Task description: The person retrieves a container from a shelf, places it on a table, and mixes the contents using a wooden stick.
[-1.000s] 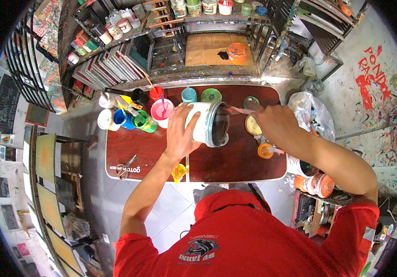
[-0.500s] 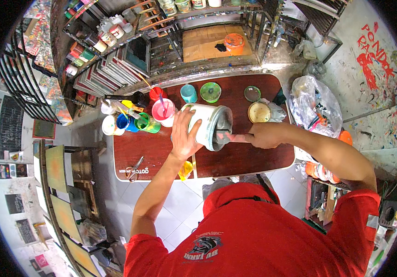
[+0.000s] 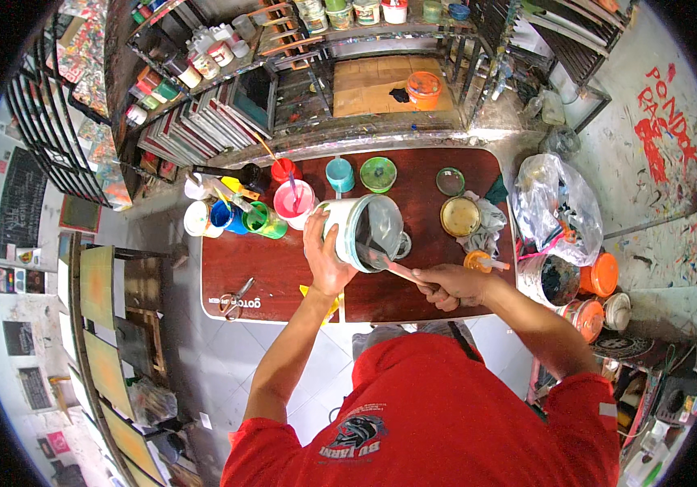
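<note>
A white bucket point(image 3: 343, 231) is tipped above the dark red table, its mouth turned up and to the right. Grey residue coats the inside wall. My left hand point(image 3: 328, 258) supports it from the left, fingers spread along its outside. In my right hand point(image 3: 451, 289) is a spatula point(image 3: 404, 272) with a pinkish handle, its blade inside the bucket near the lower rim. Behind the bucket stand a pink paint tub point(image 3: 294, 200), a light-blue cup point(image 3: 339, 174) and a green-topped container point(image 3: 378, 174).
Green point(image 3: 265, 221) and blue point(image 3: 225, 214) paint pots stand at the table's left. Scissors point(image 3: 237, 299) lie near its front left edge. A round cream-coloured lid point(image 3: 460, 217) sits at the right, beside a crumpled cloth. Beyond the right edge are a clear plastic bag point(image 3: 555, 199) and orange-lidded buckets point(image 3: 600, 273).
The bucket has turned so that its mouth faces more upward. My right hand has come closer to my body, and the spatula now slants. The whole view has shifted slightly.
</note>
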The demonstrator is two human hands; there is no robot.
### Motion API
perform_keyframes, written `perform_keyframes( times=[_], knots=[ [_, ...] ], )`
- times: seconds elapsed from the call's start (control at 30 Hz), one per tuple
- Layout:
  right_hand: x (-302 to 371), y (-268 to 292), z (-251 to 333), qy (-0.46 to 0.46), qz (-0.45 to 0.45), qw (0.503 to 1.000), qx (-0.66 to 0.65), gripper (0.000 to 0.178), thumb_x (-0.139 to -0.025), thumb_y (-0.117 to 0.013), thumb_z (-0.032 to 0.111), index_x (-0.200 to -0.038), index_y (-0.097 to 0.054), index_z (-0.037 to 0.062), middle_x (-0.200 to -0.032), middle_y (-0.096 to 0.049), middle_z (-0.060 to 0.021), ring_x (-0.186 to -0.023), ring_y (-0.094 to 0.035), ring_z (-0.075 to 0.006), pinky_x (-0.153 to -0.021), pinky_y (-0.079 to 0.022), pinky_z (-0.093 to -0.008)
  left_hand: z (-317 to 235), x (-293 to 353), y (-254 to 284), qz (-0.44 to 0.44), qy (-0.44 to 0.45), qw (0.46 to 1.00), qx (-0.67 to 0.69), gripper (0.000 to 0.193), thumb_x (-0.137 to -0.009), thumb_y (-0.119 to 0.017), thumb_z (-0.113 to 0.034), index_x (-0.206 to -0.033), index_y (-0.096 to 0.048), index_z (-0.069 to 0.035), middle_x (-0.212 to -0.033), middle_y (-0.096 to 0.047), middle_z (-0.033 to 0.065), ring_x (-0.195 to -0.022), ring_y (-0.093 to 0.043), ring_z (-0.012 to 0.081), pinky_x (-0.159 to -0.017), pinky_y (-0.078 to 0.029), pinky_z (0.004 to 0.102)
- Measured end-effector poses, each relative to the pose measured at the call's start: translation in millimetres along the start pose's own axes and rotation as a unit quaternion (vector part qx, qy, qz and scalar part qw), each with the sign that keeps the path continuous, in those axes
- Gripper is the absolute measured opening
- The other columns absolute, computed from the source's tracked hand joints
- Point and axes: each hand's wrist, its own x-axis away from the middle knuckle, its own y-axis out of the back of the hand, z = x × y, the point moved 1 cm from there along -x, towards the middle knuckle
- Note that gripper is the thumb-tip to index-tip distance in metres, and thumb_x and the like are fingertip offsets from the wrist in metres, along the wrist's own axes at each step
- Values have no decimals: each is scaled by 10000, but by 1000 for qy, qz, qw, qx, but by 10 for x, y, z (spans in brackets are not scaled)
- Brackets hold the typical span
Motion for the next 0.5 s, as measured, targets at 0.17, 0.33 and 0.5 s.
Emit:
perform_keyframes(
  times=[0.17,0.33,0.5],
  knots=[
    [-49,232,-207,20,-78,996,48,489,-1011,-452,565,-820,-468,115,-578,-314,73,-426,-241,-58,-400,-149,-259,-113,196,-42,70,65,994,-60,931,-579,-893,-228,-1347,-395,-55,-1356,-453,263,-1281,-448,460,-1064,-342,604],
    [-15,648,-334,2,-136,968,210,296,-1003,-494,374,-1119,-537,105,-642,-469,-30,-480,-431,-179,-445,-332,-344,-185,330,-66,146,136,972,-123,914,-601,-860,-183,-1369,-392,-21,-1337,-457,243,-1272,-443,452,-1080,-334,573],
    [-50,1035,-494,155,-227,813,514,352,-1010,-481,408,-1049,-574,71,-625,-505,-71,-606,-537,-241,-568,-432,-369,-101,446,-161,217,163,949,-159,900,-614,-839,-206,-1373,-395,-17,-1323,-463,229,-1265,-440,432,-1095,-317,558]
  ],
)
